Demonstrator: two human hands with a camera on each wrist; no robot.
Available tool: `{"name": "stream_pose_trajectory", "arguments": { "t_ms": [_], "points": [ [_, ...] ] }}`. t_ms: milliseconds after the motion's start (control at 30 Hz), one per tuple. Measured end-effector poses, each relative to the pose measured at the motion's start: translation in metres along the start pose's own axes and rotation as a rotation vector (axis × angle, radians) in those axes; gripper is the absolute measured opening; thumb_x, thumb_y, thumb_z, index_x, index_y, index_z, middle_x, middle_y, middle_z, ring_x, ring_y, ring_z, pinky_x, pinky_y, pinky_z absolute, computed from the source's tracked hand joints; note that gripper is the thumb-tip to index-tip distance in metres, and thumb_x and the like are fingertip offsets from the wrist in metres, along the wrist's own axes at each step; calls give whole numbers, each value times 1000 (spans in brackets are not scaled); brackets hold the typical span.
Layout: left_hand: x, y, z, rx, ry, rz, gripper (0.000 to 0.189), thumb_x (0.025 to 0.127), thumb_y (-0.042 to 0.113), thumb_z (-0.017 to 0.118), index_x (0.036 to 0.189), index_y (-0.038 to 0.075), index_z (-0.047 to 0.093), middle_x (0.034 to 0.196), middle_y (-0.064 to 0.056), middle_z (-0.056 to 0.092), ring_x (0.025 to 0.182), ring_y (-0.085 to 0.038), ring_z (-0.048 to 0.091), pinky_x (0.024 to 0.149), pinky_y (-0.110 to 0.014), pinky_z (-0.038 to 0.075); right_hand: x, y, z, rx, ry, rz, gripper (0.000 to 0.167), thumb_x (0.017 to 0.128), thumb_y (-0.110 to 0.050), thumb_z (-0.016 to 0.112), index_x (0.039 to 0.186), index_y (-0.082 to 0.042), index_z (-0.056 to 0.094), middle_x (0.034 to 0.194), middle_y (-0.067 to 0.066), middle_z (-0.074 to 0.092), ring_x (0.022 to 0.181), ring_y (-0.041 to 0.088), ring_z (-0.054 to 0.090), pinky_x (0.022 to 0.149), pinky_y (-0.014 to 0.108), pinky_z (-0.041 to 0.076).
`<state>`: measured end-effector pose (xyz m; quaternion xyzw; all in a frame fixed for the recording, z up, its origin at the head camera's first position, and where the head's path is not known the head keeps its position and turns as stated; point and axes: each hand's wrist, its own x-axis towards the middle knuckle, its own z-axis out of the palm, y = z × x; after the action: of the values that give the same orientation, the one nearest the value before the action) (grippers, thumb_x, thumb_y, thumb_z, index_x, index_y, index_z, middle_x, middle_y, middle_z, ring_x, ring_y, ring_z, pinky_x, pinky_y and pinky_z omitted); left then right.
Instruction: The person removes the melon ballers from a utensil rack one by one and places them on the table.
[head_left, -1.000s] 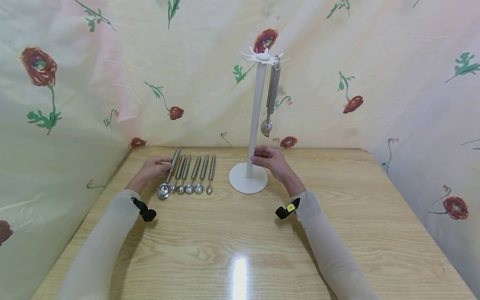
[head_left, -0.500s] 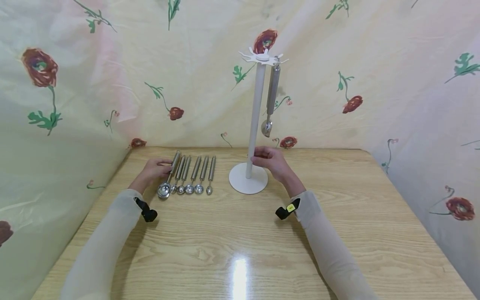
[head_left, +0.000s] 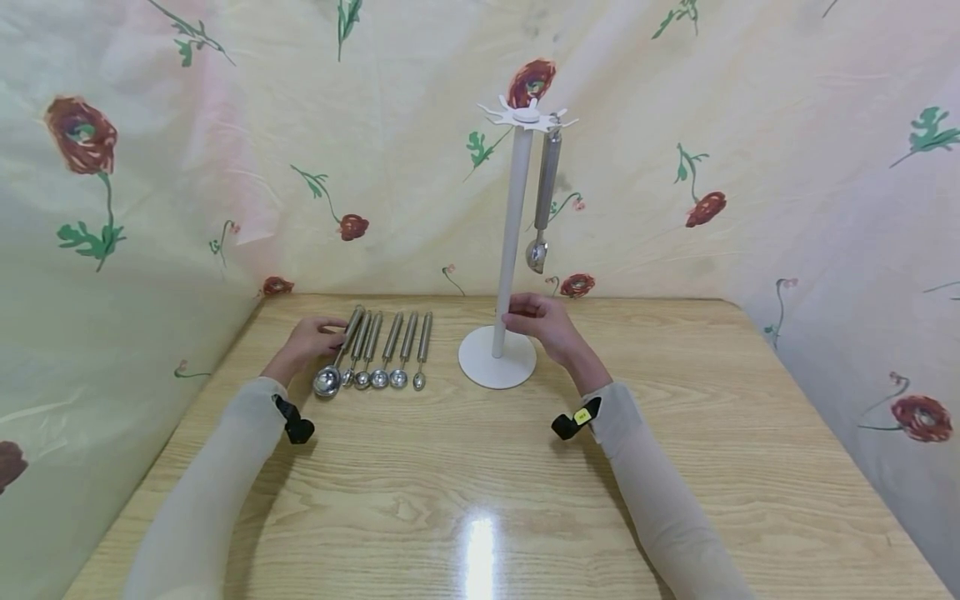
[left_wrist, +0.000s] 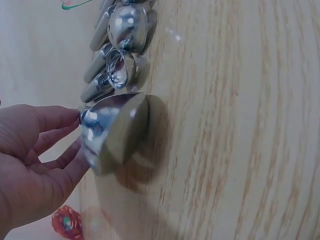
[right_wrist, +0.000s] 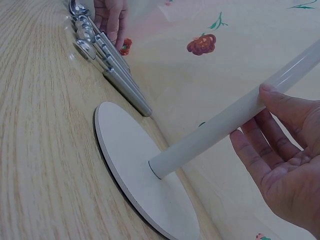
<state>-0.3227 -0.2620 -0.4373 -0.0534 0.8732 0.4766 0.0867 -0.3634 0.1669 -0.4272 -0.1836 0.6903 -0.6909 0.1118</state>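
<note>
My left hand (head_left: 311, 340) pinches the handle of a steel scoop (head_left: 327, 381), the largest in a row, between thumb and fingers. In the left wrist view the scoop's round bowl (left_wrist: 102, 132) tilts close over the table and hides part of the grip. Beside it lie several smaller steel scoops (head_left: 379, 377), handles toward the wall. My right hand (head_left: 546, 323) holds the lower pole of a white utensil stand (head_left: 512, 225), thumb on one side and fingers on the other. The stand is upright on its round base (right_wrist: 135, 165).
From the hooked top (head_left: 527, 115) of the stand hangs another steel scoop (head_left: 547, 183), on the right side. The wooden table (head_left: 420, 467) ends at a flower-patterned cloth backdrop (head_left: 405, 158) behind and on both sides.
The large scoop's handle end has lowered slightly and shifted right toward the row, with my left hand following. The right hand and the stand have stayed put; the hanging scoop has swung a little.
</note>
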Motion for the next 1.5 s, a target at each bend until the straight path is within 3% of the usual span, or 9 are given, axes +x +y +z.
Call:
{"name": "stream_pose_trajectory", "arguments": {
  "t_ms": [167, 467, 833, 1067, 1400, 1500],
  "points": [
    [-1, 0, -4, -3, -30, -14, 45, 104, 6, 55, 147, -6, 48, 142, -36, 52, 124, -44, 62, 101, -41, 59, 0, -1, -1, -9, -1, 2, 39, 96, -4, 69, 132, 7, 58, 110, -1, 70, 105, 14, 67, 94, 25, 60],
    [2, -1, -12, -62, -125, -35, 51, 106, 8, 53, 153, -4, 39, 150, -34, 45, 131, -41, 56, 109, -45, 52, 0, 2, -3, -6, 4, -9, 38, 96, -3, 69, 131, 6, 59, 111, -1, 70, 105, 15, 67, 95, 26, 60],
    [7, -5, -14, -87, -151, -59, 52, 107, 9, 50, 155, -3, 35, 154, -34, 40, 139, -43, 48, 114, -47, 48, 0, 4, -1, -10, 2, -72, 34, 96, -1, 69, 128, 6, 62, 108, -3, 73, 103, 15, 69, 96, 28, 60],
    [6, -7, -14, -96, -145, -77, 52, 107, 10, 51, 155, -1, 36, 156, -31, 39, 140, -42, 48, 115, -46, 47, 3, 9, 1, -5, -67, -147, 35, 99, -3, 65, 132, 7, 62, 128, 37, 62, 122, 44, 63, 100, 36, 59],
    [9, -13, -13, -109, -129, -92, 51, 106, 12, 54, 154, 2, 40, 158, -25, 39, 129, -28, 56, 113, -41, 50, -1, 8, -1, 13, -22, -139, 37, 96, 0, 67, 129, 14, 61, 109, 7, 77, 104, 16, 72, 93, 31, 61],
    [7, -12, -13, -116, -127, -87, 52, 106, 12, 54, 154, 1, 39, 157, -26, 39, 127, -25, 57, 112, -40, 50, -1, 5, -4, -3, -21, -149, 39, 95, 1, 68, 128, 18, 59, 105, 2, 78, 101, 13, 72, 92, 29, 62]
  ]
}}
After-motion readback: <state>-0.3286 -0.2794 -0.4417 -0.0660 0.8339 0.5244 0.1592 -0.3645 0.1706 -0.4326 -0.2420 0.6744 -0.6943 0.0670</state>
